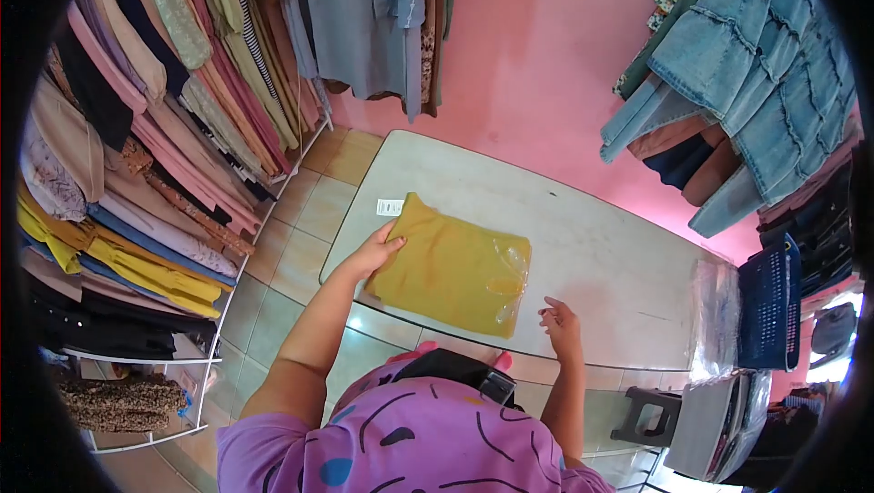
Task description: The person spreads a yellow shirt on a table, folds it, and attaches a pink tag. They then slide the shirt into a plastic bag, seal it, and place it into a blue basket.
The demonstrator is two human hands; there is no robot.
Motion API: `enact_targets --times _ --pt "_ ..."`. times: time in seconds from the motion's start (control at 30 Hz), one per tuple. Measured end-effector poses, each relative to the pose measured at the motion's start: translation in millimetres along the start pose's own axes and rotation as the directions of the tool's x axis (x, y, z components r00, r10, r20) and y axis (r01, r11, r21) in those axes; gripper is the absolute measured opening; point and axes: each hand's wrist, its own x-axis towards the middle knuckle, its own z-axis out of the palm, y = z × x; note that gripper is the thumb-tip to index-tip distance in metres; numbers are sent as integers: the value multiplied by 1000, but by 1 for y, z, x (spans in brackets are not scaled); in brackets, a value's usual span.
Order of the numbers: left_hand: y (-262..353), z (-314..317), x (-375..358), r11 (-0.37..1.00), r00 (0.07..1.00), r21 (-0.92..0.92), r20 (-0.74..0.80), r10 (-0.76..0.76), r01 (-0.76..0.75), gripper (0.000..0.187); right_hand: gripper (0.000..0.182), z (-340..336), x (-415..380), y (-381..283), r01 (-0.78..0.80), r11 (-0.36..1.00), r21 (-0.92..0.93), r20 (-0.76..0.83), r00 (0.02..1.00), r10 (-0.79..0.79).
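Yellow cloth point(442, 265) is laid flat on surface point(610, 265), clear plastic point(512, 285) seen at its R end. Cloth's L edge is pinched by L hand point(371, 253), thumb on top. R hand point(562, 322) is held apart, nr plastic, fingers part-curled, slightly spread. White tag point(390, 207) seen beside cloth.

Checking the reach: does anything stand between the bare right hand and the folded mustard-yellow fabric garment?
Only what looks like shiny clear plastic, over the end of the folded mustard-yellow garment nearest the bare right hand; nothing else visible stands between them.
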Motion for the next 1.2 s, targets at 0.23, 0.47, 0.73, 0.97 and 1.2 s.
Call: enact_targets --times 0.23,0.47,0.73,0.97,1.2 --pt "-15 -26 2 925 925 37 -63 -375 378 43 33 11 6 14 9 999 -46 -1 1000 -10" --pt "-13 -44 -34 969 963 67 115 -244 237 53 32 4 3 13 -97 995 -25 -59 994 96" --pt "18 92 -5 986 900 143 436 13 -84 75 31 25 11 -76 -120 868 482 216 976 15" --pt "51 204 -9 993 587 14 807 56 -115 60 26 -51 9 -74 0 962 273 -79 997 22" --pt "-24 220 32 342 731 646 604 318 -683 44 32 -193 -9 22 -107 857 505 -213 946 243"
